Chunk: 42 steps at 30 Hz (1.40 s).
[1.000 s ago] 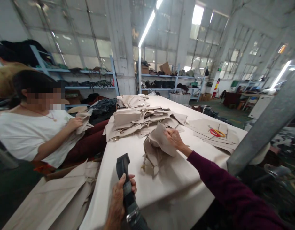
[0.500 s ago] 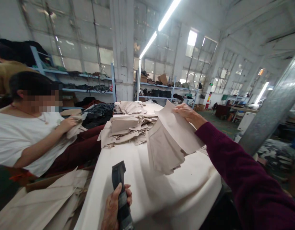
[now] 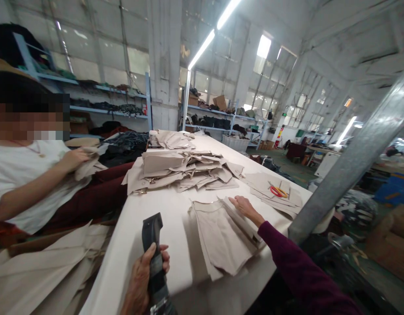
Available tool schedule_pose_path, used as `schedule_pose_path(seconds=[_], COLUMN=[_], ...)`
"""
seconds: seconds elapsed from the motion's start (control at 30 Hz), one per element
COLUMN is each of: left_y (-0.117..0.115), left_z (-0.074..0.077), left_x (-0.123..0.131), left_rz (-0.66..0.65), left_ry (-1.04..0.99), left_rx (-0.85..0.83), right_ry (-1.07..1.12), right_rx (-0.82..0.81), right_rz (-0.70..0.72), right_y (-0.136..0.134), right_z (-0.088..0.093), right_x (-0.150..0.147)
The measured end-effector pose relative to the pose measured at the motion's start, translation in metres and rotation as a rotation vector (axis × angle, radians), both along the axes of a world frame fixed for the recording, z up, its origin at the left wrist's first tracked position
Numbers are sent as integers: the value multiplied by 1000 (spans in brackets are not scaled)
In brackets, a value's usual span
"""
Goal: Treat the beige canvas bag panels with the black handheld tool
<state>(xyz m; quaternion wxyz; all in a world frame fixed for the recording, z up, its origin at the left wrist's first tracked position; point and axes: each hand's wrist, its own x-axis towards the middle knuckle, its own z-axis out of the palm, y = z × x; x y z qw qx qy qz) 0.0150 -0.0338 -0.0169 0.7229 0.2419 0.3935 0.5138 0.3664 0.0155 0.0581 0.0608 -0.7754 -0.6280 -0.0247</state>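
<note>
My left grip (image 3: 143,267) clamps a black hose nozzle (image 3: 152,232) above the counter (image 3: 175,203). To its right, my right grip (image 3: 246,208) — pinched on the folded edge — holds a beige fabric panel (image 3: 221,240). Farther off lie red-and-yellow-handled scissors (image 3: 278,191) — then a heap of beige pieces (image 3: 184,168).

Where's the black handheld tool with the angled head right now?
In the head view, lower left of centre: the black handheld tool is gripped in the left hand, left of the flat beige fabric pieces by the right hand.
</note>
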Motion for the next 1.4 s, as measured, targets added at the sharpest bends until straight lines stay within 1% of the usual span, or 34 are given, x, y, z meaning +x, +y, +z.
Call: schedule_pose_path(seconds=[0.07, 0.2, 0.27, 0.33, 0.43, 0.53, 0.63, 0.7, 0.77, 0.87, 0.97, 1.07, 1.17, 1.3, 1.4], left_y=[0, -1, -3, -4, -7, -13, -27, -41, -57, -79, -93, -100, -100, -97, -94], left_z=[-1, 1, 3, 6, 9, 7, 4, 6, 13, 28, 40, 45, 41, 35, 39], left_x=[0, -2, -1, -1, -2, -9, -14, -12, -4, 18, 39, 49, 52, 54, 55], left_rz=[-1, 3, -5, -20, -28, -38, -88, -128, -183, -256, -299, -342, -381, -417, -411], left_ry=[-4, 1, 13, 21, 30, 13, -6, 9, 29, 25, 7, -8, -25, -33, -35], left_rx=[2, 1, 3, 7, 19, 42, 91, 152, 220, 287, 323, 333, 351, 378, 400], right_ry=[51, 172, 247, 329, 454, 583, 720, 814, 904, 1030, 1138, 1224, 1285, 1308, 1294], right_rx=[-28, -11, 15, 44, 91, 142, 170, 172, 162, 121, 65, 6, -42, -59, -60], right_rz=[31, 8, 22, 53, 104, 164, 249, 318, 384, 462, 513, 550, 590, 610, 602], right_y=[6, 15, 19, 19, 14, 0, -19, -34, -47, -65, -80, -93, -101, -108, -114], right_z=[-14, -35, -40, -39, -30, -18, -2, 10, 24, 42, 55, 59, 58, 53, 51], right_x=[-1, -2, -1, 2, 6, 4, -8, -20, -34, -56, -75, -88, -97, -107, -111])
